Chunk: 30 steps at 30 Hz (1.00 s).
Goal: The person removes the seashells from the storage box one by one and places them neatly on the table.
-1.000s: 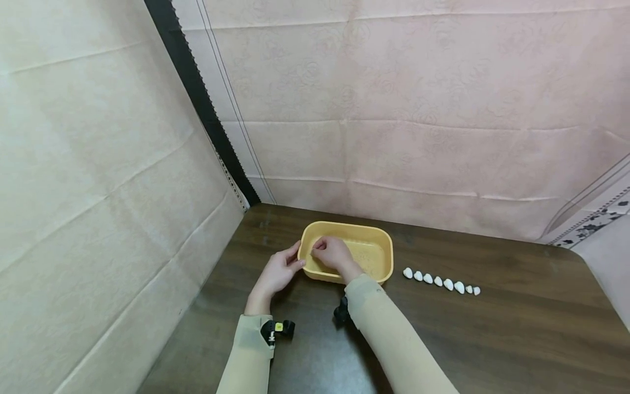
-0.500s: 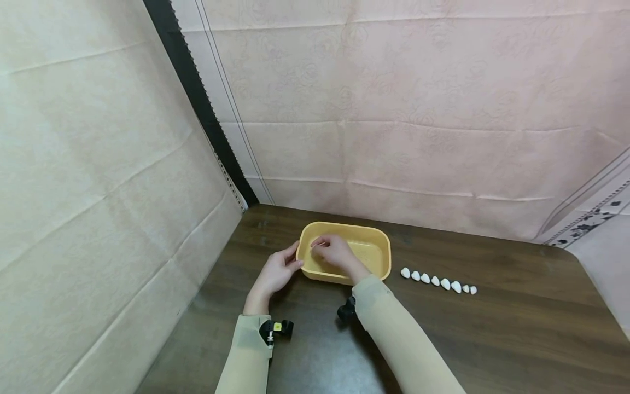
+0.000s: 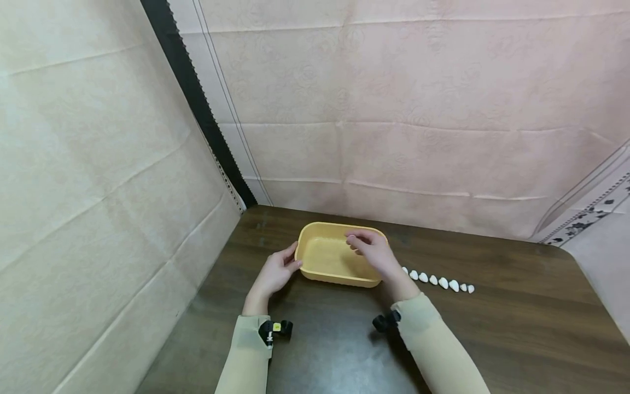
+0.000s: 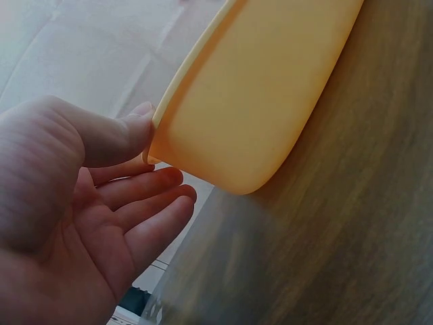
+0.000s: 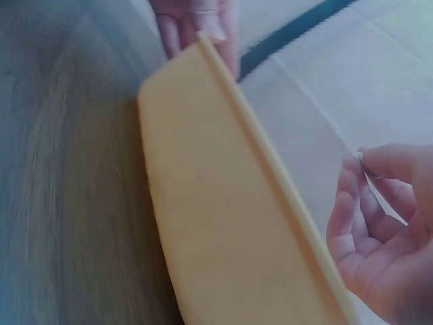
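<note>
My left hand [image 3: 275, 275] is at the left end of a yellow plastic tub [image 3: 322, 276]. In the left wrist view, its thumb and forefinger pinch the tub's rim [image 4: 177, 87] while the other fingers spread below. Over the tub's right part is my right hand [image 3: 371, 250]. Its thumb and forefinger pinch a small white pebble [image 5: 359, 156], mostly covered by the fingertips. To the right of the tub, several white pebbles [image 3: 443, 283] lie in a slanting row, the leftmost partly hidden by my right wrist.
The tub stands on a dark brown wooden table [image 3: 521, 317]. Pale cloth [image 3: 418, 109] hangs behind the table, and another cloth [image 3: 123, 180] hangs along its left side. A black strip [image 3: 211, 115] runs down the corner between them.
My right hand has lifted and moved right, from the tub's left part to over its right end, with the white pebble. My left hand has stayed on the rim.
</note>
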Motion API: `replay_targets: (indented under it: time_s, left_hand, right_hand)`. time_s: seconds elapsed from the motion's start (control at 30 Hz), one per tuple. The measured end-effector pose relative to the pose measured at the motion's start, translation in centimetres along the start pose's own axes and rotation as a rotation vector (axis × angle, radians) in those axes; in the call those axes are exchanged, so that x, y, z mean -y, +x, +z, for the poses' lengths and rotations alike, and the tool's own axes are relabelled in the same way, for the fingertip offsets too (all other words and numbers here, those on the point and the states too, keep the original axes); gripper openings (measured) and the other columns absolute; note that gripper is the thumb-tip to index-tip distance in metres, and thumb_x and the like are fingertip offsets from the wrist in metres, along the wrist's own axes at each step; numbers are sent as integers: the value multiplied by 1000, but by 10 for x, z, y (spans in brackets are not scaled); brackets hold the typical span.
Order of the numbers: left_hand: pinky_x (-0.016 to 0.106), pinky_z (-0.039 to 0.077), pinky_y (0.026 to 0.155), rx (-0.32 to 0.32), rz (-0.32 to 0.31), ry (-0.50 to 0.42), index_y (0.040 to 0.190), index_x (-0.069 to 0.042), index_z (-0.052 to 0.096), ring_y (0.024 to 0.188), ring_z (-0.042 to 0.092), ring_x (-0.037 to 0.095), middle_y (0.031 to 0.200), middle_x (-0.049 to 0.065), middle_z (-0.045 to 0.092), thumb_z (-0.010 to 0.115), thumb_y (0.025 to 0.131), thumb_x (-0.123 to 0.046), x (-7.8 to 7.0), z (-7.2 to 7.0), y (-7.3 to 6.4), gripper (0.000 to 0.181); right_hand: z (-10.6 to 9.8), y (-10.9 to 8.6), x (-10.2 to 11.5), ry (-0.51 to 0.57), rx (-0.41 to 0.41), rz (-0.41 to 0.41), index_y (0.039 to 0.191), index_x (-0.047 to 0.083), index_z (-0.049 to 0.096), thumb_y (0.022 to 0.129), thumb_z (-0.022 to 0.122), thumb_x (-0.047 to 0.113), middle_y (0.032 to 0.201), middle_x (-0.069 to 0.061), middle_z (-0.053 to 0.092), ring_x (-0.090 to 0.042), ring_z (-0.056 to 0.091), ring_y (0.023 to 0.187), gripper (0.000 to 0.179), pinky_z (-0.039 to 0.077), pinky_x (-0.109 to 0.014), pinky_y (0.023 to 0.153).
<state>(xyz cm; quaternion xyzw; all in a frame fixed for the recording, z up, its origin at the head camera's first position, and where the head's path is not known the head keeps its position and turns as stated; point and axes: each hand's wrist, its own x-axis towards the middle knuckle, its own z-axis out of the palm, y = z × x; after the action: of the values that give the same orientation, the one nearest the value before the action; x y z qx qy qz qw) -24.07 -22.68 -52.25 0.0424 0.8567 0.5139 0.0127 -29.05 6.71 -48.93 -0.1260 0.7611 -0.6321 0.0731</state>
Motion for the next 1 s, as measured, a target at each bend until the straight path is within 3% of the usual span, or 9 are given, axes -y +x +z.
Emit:
replay_targets:
  time_s: [0.1, 0.37, 0.53, 0.7, 1.0]
  left_hand:
    - [48, 47, 115, 0, -4, 4, 160, -5, 49, 142, 55, 30, 161, 14, 51, 69, 105, -11, 0, 0, 0, 59]
    - [49, 46, 116, -2, -12, 7, 160, -6, 48, 144, 54, 30, 161, 13, 50, 68, 106, -12, 0, 0, 0, 58]
    - [49, 45, 116, -1, -20, 8, 160, -6, 48, 144, 53, 30, 162, 12, 49, 69, 106, -12, 0, 0, -1, 59]
    - [49, 46, 116, -5, -19, 10, 160, -6, 49, 144, 54, 30, 161, 13, 50, 69, 106, -13, -2, 1, -1, 58]
    - [49, 46, 116, 1, -32, -6, 160, -6, 49, 144, 54, 30, 161, 13, 50, 69, 105, -11, -2, 0, -1, 59]
  right_hand:
    - [-20, -14, -2, 32, -38, 15, 136, -3, 69, 109, 66, 26, 123, -18, 75, -36, 69, 114, 39, 60, -35, 95]
    - [-61, -54, -9, 82, -182, 75, 133, -5, 57, 108, 68, 22, 116, -15, 77, -21, 71, 102, 38, 59, -32, 90]
    - [-84, -78, -22, 60, -226, 88, 129, 5, 66, 108, 68, 29, 112, -9, 77, -20, 74, 105, 32, 61, -31, 89]
    - [-107, -97, -37, 20, -252, 96, 136, 11, 70, 108, 66, 39, 108, 2, 74, -19, 71, 102, 40, 60, -29, 85]
    - [-140, -124, -50, -28, -321, 166, 133, 6, 63, 107, 68, 37, 102, 0, 74, -16, 68, 94, 41, 58, -26, 79]
